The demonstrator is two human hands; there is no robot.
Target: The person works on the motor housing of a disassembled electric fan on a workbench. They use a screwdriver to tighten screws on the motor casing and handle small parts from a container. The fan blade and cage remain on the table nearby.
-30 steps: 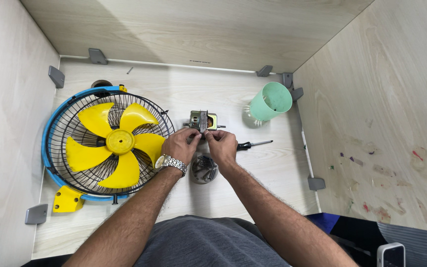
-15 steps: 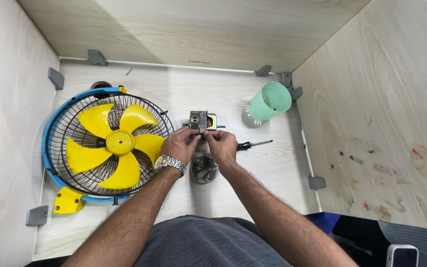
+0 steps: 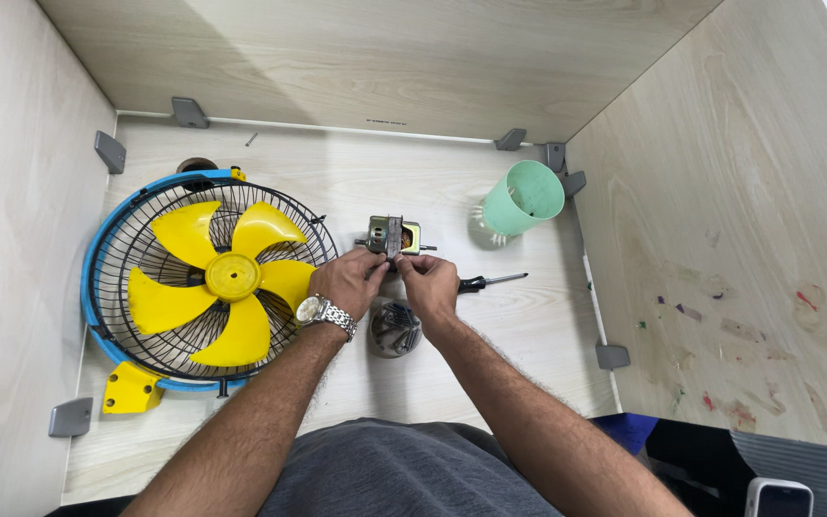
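Both hands at frame centre: left hand (image 3: 348, 282) and right hand (image 3: 427, 280) curled narrow, fingertips pinching the near edge of a small fan motor (image 3: 392, 236) on the bench (image 3: 528, 325). Forearms angled in from the bottom, wristwatch (image 3: 323, 312) on the left. Yellow-bladed fan (image 3: 208, 280) left; screwdriver (image 3: 490, 281), green cup (image 3: 523, 197) right.

Both bare forearms reach forward and converge at the centre; the left hand (image 3: 348, 280) and right hand (image 3: 430, 282) sit knuckles up, just beside each other. Their fingers (image 3: 378, 271) curl inward, tips pinched close together.
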